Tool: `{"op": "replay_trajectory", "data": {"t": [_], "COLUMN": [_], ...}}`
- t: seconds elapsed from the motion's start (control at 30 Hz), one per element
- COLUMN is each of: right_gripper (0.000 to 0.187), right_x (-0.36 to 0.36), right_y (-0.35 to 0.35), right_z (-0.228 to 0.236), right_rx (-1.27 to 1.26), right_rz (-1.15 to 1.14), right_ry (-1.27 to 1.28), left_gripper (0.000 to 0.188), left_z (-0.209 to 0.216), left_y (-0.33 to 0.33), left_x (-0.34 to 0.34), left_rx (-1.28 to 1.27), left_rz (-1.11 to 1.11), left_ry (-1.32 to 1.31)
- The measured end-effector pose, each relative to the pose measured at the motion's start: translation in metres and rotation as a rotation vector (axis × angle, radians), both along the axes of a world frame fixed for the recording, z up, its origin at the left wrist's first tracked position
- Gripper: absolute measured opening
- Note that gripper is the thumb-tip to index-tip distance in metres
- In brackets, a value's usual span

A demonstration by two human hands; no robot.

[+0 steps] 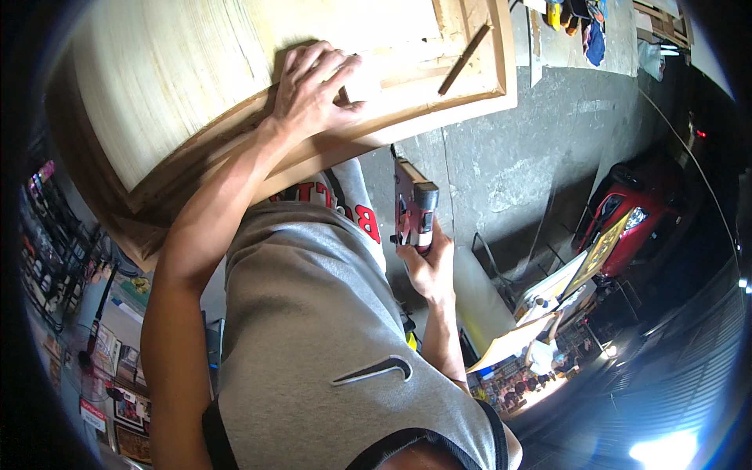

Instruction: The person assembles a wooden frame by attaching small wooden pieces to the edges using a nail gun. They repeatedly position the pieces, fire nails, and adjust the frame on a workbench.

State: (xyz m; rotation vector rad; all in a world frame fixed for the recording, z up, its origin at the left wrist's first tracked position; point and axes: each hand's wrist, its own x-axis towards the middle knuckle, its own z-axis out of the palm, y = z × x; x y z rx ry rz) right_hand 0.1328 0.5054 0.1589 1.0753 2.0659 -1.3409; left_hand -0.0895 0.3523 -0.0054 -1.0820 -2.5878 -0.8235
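A large pale wooden panel (168, 86) in a raised wooden frame (501, 55) lies before me at the top of the view. My left hand (309, 86) rests on its near side, fingers bent and thumb apart. Between thumb and forefinger is what looks like a small pale wood block (362, 84), washed out by glare. My right hand (429, 262) is wrapped round the handle of a dark nail gun (415, 196), held just off the frame's near edge. A thin dark wooden strip (465, 60) lies slanted at the frame's right end.
Grey concrete floor (540, 141) stretches to the right. A red car (627, 219) is parked there, beside leaning boards (548, 298). A person (540, 356) is farther back. Tools (576, 16) lie at the upper right; cluttered shelves (59, 251) line the left.
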Motion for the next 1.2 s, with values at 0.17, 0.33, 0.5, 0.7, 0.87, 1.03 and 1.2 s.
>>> {"op": "replay_trajectory", "data": {"t": [0.17, 0.33, 0.5, 0.7, 0.87, 1.03, 1.2], "right_gripper": [0.06, 0.036, 0.037, 0.064, 0.062, 0.052, 0.034], "right_x": [0.026, 0.047, 0.059, 0.055, 0.041, 0.026, 0.02], "right_y": [0.019, 0.033, 0.05, 0.051, 0.035, 0.011, -0.009], "right_z": [-0.003, -0.009, -0.012, -0.015, -0.02, -0.021, -0.017], "right_rx": [-0.013, 0.061, 0.005, 0.015, -0.011, -0.013, -0.029], "right_rz": [0.128, 0.115, 0.132, 0.242, 0.243, 0.242, 0.216], "right_ry": [0.022, 0.153, 0.095, 0.053, 0.091, 0.146, 0.173], "left_gripper": [0.059, 0.053, 0.037, 0.016, 0.009, 0.008, 0.014], "left_z": [-0.001, -0.004, -0.008, 0.02, 0.056, 0.038, 0.004], "left_y": [0.002, -0.001, -0.004, -0.023, -0.059, -0.074, -0.083], "left_x": [0.002, 0.012, 0.024, 0.032, 0.032, 0.022, 0.026], "left_rx": [-0.127, -0.101, -0.022, 0.129, 0.133, 0.048, 0.02], "left_rz": [0.017, -0.001, -0.064, -0.162, -0.141, -0.314, -0.291], "left_ry": [-0.028, 0.144, 0.198, 0.191, 0.297, 0.361, 0.283]}}
